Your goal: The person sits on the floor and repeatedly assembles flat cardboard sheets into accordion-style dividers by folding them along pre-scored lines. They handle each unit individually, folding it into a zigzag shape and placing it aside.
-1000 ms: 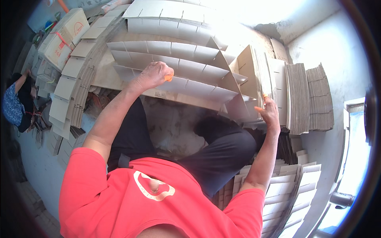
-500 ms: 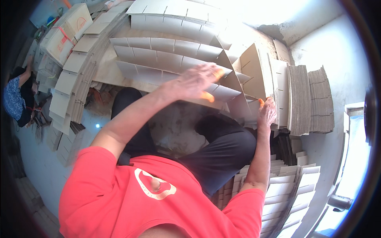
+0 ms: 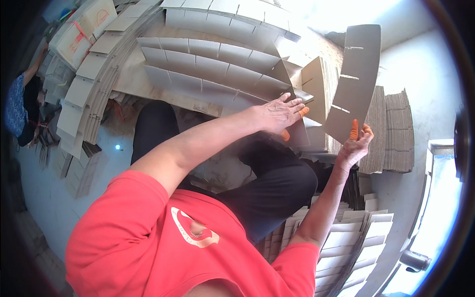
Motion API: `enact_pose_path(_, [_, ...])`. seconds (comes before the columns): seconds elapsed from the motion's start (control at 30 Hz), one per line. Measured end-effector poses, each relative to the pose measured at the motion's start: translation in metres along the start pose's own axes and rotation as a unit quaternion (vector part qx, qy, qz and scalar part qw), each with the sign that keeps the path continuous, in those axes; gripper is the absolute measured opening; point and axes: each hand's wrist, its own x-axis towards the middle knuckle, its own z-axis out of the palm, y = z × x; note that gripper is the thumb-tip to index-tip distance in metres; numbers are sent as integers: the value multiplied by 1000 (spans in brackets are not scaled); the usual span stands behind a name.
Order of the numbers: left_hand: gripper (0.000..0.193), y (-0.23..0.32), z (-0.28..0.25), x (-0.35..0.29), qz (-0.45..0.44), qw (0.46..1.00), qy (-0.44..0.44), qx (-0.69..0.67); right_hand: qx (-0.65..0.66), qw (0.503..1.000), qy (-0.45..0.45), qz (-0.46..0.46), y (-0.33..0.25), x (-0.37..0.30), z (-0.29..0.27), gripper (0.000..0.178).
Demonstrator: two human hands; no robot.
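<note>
My right hand [image 3: 355,144], with orange finger cots, holds a long slotted cardboard strip [image 3: 355,79] upright by its lower end. My left hand [image 3: 281,115] reaches across, fingers spread flat, resting against the right end of a cardboard divider grid [image 3: 213,74] and next to an upright stack of slotted strips [image 3: 316,89]. The grid is made of several long strips crossed by shorter ones and lies on the floor in front of my knees.
Stacks of cut cardboard strips stand at the right [image 3: 396,128], at the lower right [image 3: 356,242] and along the left [image 3: 84,99]. A tied carton [image 3: 81,29] sits at the top left. Another person [image 3: 22,109] crouches at the far left.
My left hand swept from the middle of the grid to its right end. My right hand lifted a slotted strip out of the stack and now holds it upright.
</note>
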Motion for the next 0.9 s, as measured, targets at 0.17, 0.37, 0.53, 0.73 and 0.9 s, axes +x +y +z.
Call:
enact_pose_path(0.17, [71,-18,-35,-57,-15,980,195,39,85,991,-91,52,-58,5,-21,34])
enact_pose_path(0.37, [49,-60,-57,-124,-140,978,140,70,238,956,-163,51,-99,-16,5,34])
enact_pose_path(0.53, [26,-72,-37,-130,-159,977,138,38,97,974,-206,-10,-117,-27,29,36])
enact_pose_path(0.73, [12,-74,-31,-131,-176,973,150,12,82,970,-218,-65,-113,-30,42,38])
enact_pose_path(0.9, [9,-68,-36,-127,-163,972,167,-2,68,946,-315,-28,-119,-20,32,45])
